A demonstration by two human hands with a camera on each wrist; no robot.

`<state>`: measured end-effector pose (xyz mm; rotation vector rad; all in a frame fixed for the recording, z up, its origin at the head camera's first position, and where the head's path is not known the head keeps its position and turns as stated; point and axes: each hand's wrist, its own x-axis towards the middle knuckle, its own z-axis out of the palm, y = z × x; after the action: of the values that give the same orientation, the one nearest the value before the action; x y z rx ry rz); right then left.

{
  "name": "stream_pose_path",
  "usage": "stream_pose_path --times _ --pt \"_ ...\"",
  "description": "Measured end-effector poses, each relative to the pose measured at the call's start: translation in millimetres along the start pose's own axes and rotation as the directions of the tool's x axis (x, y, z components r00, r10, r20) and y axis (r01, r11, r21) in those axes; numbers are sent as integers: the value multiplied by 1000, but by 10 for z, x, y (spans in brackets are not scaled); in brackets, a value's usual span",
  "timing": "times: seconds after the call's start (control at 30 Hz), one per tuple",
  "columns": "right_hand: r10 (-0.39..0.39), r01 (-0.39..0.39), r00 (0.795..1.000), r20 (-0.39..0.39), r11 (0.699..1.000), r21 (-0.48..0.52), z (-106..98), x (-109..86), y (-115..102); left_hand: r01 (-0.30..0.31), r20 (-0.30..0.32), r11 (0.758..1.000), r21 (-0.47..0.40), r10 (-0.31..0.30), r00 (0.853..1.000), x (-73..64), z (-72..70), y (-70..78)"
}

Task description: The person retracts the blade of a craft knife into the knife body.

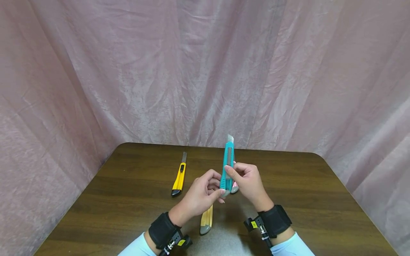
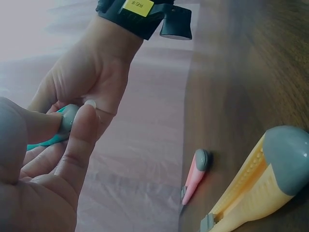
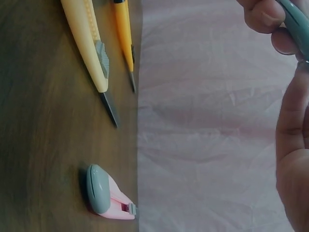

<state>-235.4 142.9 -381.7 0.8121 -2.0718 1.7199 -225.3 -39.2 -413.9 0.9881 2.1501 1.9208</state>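
A teal utility knife point(image 1: 229, 156) is held up over the table, its short bare blade pointing away at the top. My left hand point(image 1: 200, 192) pinches its grey end cap point(image 2: 69, 121) between thumb and fingers. Higher up, my right hand point(image 1: 251, 181) grips the knife from the right, the thumb lying along its face and the fingers partly hidden behind it. Under the hands a pale yellow utility knife point(image 1: 206, 220) lies on the table. Behind the teal one is a pink utility knife point(image 2: 195, 175), mostly covered in the head view.
To the left lies a bright yellow utility knife point(image 1: 179, 177) with a black end, blade extended. The pale yellow knife's blade point(image 3: 110, 110) is out too. The brown wooden table point(image 1: 128, 213) ends at a pink curtain point(image 1: 192, 71).
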Motion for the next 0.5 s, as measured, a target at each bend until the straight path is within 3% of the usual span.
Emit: stream_pose_path --times 0.27,0.5 --pt "-92 92 995 -25 996 4 -7 -14 34 -35 -4 999 -1 35 999 -26 30 262" --pt "-41 41 999 -26 999 13 -21 -4 16 -18 10 1000 1 18 1000 -35 34 343"
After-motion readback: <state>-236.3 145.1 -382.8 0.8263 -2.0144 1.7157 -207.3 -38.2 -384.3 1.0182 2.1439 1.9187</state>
